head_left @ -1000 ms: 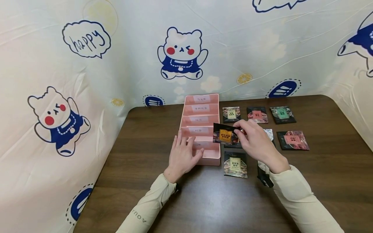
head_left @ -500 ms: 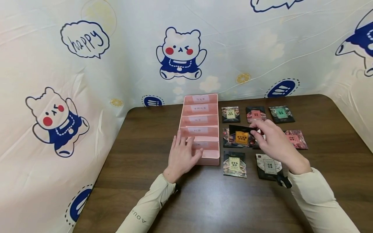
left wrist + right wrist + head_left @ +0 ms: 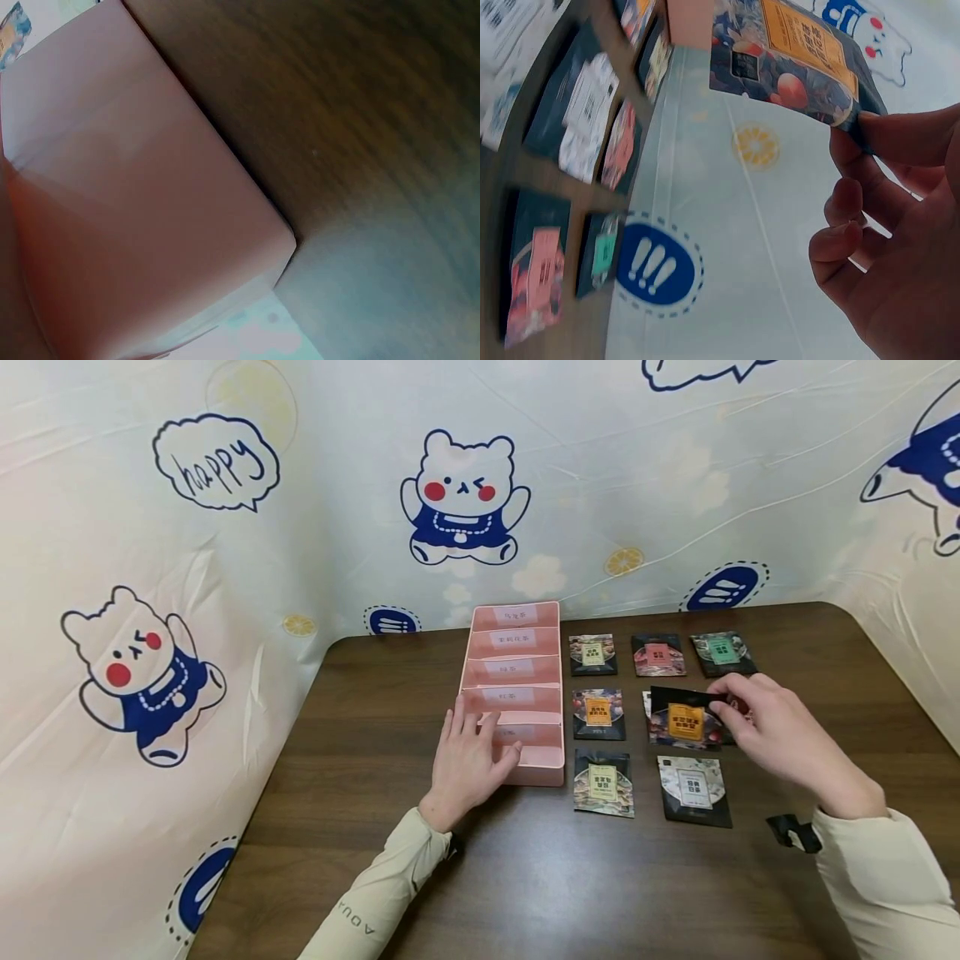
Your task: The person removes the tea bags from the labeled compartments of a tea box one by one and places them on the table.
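Observation:
My right hand pinches the top corner of a black tea sachet with an orange label, between thumb and index finger. In the right wrist view, the held sachet is tilted, clear of the table. In the head view it overlaps another sachet on the table, of which only the edges show. My left hand rests on the near left side of a pink divided box, fingers spread over the rim. A smooth pink wall of the box fills much of the left wrist view.
Tea sachets lie in rows right of the box: a yellow-green-label one, a pink-label one, a green-label one, an orange-label one, a second yellow-green-label one and a white-label one. A printed curtain borders the table.
My right hand has carried the orange-label sachet rightward, away from the box, uncovering the orange-label and white-label sachets on the table. The left hand stays at the box.

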`<state>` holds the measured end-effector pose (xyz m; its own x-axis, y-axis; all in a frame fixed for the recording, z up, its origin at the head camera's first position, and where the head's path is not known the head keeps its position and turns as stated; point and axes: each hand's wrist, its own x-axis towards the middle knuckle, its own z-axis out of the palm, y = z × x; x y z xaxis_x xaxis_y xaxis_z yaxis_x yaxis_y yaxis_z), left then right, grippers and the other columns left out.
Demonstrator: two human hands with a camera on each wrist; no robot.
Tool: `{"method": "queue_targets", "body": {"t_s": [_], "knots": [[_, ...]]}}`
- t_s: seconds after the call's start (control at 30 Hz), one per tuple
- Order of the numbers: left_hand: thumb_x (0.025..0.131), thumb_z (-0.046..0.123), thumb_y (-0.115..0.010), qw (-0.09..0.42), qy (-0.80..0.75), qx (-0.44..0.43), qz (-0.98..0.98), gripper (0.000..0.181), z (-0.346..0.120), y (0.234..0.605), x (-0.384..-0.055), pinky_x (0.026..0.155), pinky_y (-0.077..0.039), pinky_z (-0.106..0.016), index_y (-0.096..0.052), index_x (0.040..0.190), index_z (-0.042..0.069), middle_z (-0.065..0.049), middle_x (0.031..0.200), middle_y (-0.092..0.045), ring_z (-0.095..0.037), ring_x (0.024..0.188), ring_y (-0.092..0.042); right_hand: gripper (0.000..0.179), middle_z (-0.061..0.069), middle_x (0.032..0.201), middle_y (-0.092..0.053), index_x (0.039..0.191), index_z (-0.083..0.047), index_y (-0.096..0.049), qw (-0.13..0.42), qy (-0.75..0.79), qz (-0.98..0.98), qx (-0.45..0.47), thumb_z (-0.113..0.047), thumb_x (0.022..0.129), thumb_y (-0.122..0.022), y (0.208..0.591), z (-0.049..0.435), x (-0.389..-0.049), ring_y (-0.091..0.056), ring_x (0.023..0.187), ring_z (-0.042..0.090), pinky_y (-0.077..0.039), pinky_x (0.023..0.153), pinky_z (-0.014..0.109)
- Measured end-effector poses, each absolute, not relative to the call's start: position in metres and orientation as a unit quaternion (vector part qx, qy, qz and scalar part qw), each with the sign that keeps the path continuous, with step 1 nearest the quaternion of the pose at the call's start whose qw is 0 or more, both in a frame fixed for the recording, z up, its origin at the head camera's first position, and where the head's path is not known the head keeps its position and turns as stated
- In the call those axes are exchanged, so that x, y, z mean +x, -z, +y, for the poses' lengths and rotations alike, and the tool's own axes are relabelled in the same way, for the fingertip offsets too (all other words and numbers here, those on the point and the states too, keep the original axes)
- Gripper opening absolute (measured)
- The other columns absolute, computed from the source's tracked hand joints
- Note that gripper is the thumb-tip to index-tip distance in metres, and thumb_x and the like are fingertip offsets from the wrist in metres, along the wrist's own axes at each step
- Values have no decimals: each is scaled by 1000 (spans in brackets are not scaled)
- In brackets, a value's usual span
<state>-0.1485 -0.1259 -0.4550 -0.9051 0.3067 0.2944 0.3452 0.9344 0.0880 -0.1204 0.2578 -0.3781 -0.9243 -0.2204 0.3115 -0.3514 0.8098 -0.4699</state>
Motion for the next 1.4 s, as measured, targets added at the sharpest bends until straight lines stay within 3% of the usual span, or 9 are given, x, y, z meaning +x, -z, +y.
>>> {"method": "queue_targets", "body": {"t_s": [0.5, 0.67, 0.9, 1.4], "knots": [[90, 59, -43, 132, 69, -166, -975, 62, -126, 457, -149, 114, -26, -57, -58, 128, 12, -16, 122, -60, -40, 144, -28, 10, 6, 77, -57, 100, -6, -65, 71, -219, -966, 118, -7, 91, -61, 393, 306, -113, -43, 69, 17, -30, 54, 25], [91, 59, -43, 128, 70, -165, -975, 62, -125, 456, -149, 115, -25, -56, -57, 129, 12, -16, 123, -60, -39, 145, -26, 9, 1, 70, -49, 99, -4, -64, 28, -200, -974, 104, -7, 91, -60, 399, 322, -112, -40, 67, 16, -27, 56, 28], [91, 58, -43, 130, 68, -167, -975, 61, -126, 456, -149, 115, -25, -56, -58, 129, 12, -16, 123, -61, -40, 144, -27, 12, -4, 65, -50, 101, 0, -63, -28, -190, -975, 114, -7, 94, -56, 404, 340, -110, -37, 55, 6, -29, 53, 25], [91, 58, -44, 126, 62, -165, -976, 62, -125, 457, -149, 116, -24, -55, -57, 130, 12, -16, 124, -60, -39, 144, -27, 10, -3, 72, -54, 100, -2, -62, -96, -207, -968, 105, -5, 92, -56, 419, 353, -109, -41, 61, 5, -32, 54, 25]]}}
